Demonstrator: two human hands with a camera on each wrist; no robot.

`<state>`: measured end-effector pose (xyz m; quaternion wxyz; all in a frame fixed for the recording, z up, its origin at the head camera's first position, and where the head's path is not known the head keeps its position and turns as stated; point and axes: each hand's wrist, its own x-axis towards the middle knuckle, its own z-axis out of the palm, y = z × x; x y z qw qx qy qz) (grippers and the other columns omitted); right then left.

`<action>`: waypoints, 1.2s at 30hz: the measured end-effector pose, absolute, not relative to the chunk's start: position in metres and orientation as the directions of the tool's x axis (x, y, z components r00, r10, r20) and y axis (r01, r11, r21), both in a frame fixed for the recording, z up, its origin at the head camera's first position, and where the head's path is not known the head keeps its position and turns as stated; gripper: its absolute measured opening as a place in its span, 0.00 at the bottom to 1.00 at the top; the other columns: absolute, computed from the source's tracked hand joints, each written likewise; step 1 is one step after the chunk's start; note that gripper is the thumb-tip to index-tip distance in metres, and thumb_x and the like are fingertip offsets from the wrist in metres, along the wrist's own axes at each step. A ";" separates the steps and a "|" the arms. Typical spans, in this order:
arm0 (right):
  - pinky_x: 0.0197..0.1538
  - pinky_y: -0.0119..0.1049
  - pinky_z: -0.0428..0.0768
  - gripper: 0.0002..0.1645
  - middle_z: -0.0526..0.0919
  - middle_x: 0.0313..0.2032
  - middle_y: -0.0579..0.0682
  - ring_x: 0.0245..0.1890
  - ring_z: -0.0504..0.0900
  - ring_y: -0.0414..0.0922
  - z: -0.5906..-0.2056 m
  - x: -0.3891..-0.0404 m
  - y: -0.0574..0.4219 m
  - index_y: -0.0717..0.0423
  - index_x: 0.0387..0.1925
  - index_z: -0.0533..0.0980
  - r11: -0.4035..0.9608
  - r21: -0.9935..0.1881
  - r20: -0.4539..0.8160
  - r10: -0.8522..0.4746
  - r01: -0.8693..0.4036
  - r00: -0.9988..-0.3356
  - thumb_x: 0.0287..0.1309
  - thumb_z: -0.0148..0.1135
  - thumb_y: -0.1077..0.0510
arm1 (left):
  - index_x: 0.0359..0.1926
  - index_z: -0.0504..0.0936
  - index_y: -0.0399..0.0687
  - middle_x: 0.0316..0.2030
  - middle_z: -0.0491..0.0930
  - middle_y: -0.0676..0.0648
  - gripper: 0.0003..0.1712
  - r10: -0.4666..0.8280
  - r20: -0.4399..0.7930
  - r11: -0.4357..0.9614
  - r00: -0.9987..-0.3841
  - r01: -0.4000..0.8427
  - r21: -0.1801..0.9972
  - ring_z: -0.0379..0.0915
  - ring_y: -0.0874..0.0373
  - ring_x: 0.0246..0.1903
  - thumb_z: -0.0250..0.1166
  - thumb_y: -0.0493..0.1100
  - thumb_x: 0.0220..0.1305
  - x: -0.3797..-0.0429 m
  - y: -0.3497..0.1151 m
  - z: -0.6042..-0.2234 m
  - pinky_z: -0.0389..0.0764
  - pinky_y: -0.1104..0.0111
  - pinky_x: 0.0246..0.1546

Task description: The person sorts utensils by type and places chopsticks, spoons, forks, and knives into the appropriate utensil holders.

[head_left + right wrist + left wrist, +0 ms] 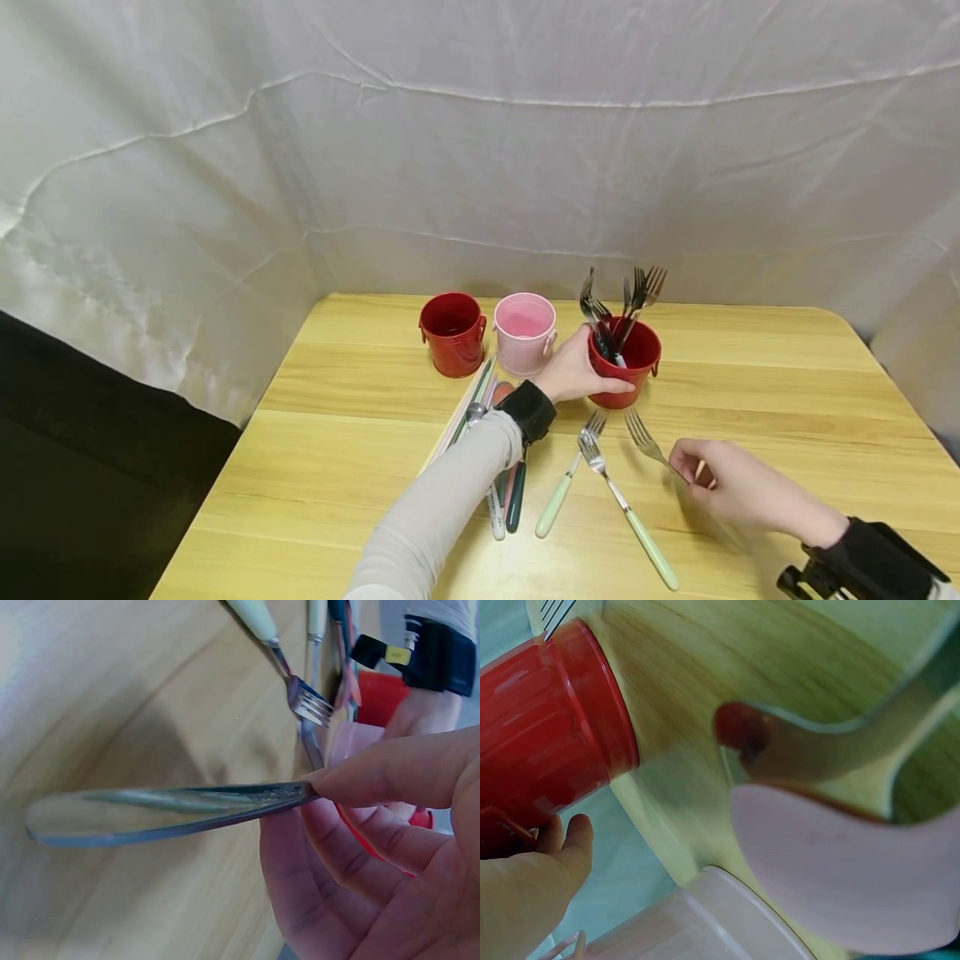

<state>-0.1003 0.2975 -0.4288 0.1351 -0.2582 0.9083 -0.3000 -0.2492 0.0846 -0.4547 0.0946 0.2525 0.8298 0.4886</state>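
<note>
My left hand (576, 367) grips the right-hand red bucket (627, 398) by its left side, with the thumb across the front. Several forks (654, 285) stand tines up in that bucket. In the left wrist view, fingertips (577, 832) rest by the red wall. Low over the table, my right hand (723, 483) pinches an all-metal fork (645, 439) between thumb and fingers. Its tines point toward the bucket, and its smooth handle (150, 814) sticks out in the right wrist view. Between the hands lie two green-handled forks (651, 550) (555, 504), their heads overlapping.
Another red bucket (453, 350) and a pink bucket (522, 350) stand at the back left. Under my left forearm lies a bundle of chopsticks (461, 417), a spoon (476, 412) and dark-handled cutlery (516, 500). A pale curtain (525, 167) hangs behind the wooden table (300, 500).
</note>
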 end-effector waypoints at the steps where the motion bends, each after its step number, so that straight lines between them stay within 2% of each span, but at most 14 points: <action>1: 0.27 0.31 0.77 0.13 0.73 0.26 0.43 0.27 0.73 0.34 -0.428 -0.101 0.299 0.53 0.31 0.71 0.675 -0.626 -0.082 -0.554 -0.390 -0.828 0.46 0.58 0.72 | 0.62 0.62 0.52 0.55 0.73 0.53 0.50 0.512 0.093 0.393 -0.854 0.329 0.859 0.69 0.61 0.53 0.78 0.53 0.39 -0.249 0.085 -0.455 0.74 0.67 0.54; 6: 0.27 0.31 0.78 0.15 0.74 0.27 0.43 0.27 0.74 0.33 -0.423 -0.105 0.305 0.53 0.33 0.71 0.623 -0.641 0.011 -0.577 -0.449 -0.817 0.47 0.58 0.74 | 0.63 0.61 0.52 0.55 0.73 0.53 0.51 0.521 0.127 0.359 -0.844 0.352 0.864 0.69 0.62 0.53 0.79 0.52 0.39 -0.251 0.086 -0.456 0.73 0.69 0.54; 15: 0.26 0.30 0.78 0.18 0.73 0.26 0.40 0.26 0.75 0.32 -0.417 -0.111 0.309 0.51 0.33 0.72 0.619 -0.586 0.162 -0.542 -0.522 -0.824 0.46 0.60 0.76 | 0.63 0.61 0.54 0.55 0.73 0.54 0.51 0.536 0.164 0.295 -0.828 0.366 0.883 0.69 0.63 0.53 0.79 0.52 0.39 -0.253 0.087 -0.457 0.73 0.69 0.54; 22: 0.28 0.31 0.79 0.17 0.74 0.27 0.41 0.27 0.76 0.33 -0.410 -0.115 0.311 0.53 0.34 0.73 0.634 -0.594 0.163 -0.508 -0.495 -0.846 0.48 0.60 0.75 | 0.63 0.61 0.55 0.55 0.73 0.55 0.51 0.514 0.165 0.304 -0.842 0.359 0.883 0.69 0.64 0.53 0.79 0.54 0.38 -0.252 0.089 -0.455 0.73 0.67 0.55; 29: 0.29 0.32 0.80 0.14 0.77 0.28 0.44 0.27 0.78 0.36 -0.405 -0.119 0.309 0.55 0.34 0.74 0.627 -0.623 0.213 -0.440 -0.469 -0.872 0.50 0.62 0.74 | 0.62 0.60 0.54 0.54 0.73 0.54 0.53 0.468 0.125 0.374 -0.875 0.324 0.869 0.69 0.62 0.52 0.79 0.57 0.35 -0.251 0.089 -0.451 0.74 0.66 0.54; 36: 0.30 0.32 0.80 0.11 0.79 0.30 0.48 0.30 0.78 0.36 -0.398 -0.123 0.312 0.57 0.37 0.75 0.658 -0.622 0.225 -0.369 -0.424 -0.902 0.53 0.63 0.70 | 0.61 0.61 0.54 0.53 0.74 0.55 0.52 0.482 0.151 0.366 -0.863 0.354 0.861 0.70 0.63 0.52 0.79 0.56 0.35 -0.253 0.090 -0.451 0.74 0.68 0.54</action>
